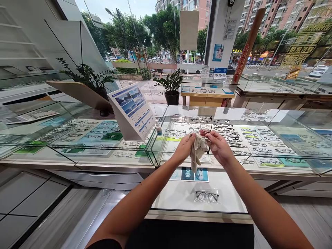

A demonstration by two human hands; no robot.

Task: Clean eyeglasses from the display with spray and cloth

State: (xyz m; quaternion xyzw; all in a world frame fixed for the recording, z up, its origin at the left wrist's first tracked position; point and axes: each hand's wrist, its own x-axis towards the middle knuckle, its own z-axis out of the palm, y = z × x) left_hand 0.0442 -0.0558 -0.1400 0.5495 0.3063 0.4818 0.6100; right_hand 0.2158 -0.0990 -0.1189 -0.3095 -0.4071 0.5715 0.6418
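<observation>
Above the glass display counter, my left hand (184, 147) is closed on a pale grey-beige cleaning cloth (195, 159). My right hand (219, 145) pinches a pair of black-framed eyeglasses (209, 148), turned on end with one lens above the other. The cloth lies against the lower lens, and the fingertips of both hands are close together there. Part of the frame is hidden behind the cloth and fingers. On the white pull-out surface below, another pair of dark-framed glasses (206, 196) lies in a clear plastic bag.
Beyond my left hand, a small white spray bottle (158, 128) and a tent-shaped calendar (135, 112) stand on the counter. Rows of eyeglasses (261, 143) fill the glass cases. A blue photo card (192, 174) lies below the hands. A potted plant (171, 86) stands by the window.
</observation>
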